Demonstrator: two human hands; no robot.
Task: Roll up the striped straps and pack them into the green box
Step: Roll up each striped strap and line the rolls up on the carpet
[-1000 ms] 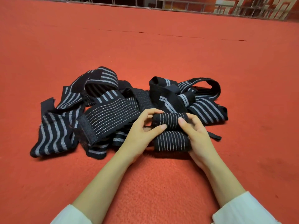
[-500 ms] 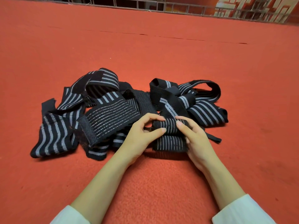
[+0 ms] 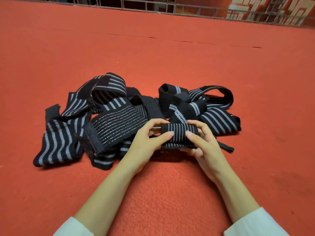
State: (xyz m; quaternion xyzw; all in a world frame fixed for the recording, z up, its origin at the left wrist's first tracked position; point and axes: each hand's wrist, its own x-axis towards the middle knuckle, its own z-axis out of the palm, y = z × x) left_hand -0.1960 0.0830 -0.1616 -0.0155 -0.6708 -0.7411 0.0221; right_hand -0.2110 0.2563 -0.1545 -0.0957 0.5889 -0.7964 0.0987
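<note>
Both hands clamped on one thin-striped strap (image 3: 179, 131), part rolled: my L hand (image 3: 144, 145) pinches the roll's left end, thumb on the near face, fingers curled over the top. My R hand (image 3: 204, 148) does the same at the right end. The roll sits between the 2 grips, and its unrolled tail (image 3: 177, 145) runs flat beneath, toward me. Looks like elastic webbing: light, soft, floppy w/ some spring, so prob unwinds if I slacken. Best held at both roll ends, thumbs pressing the wrap down. The pile of loose straps (image 3: 109, 126) lies tangled just behind and to the left on the red carpet (image 3: 153, 65). A thin black tab (image 3: 226, 147) pokes out right of my R hand; can't tell whose. Green box not in view.
</note>
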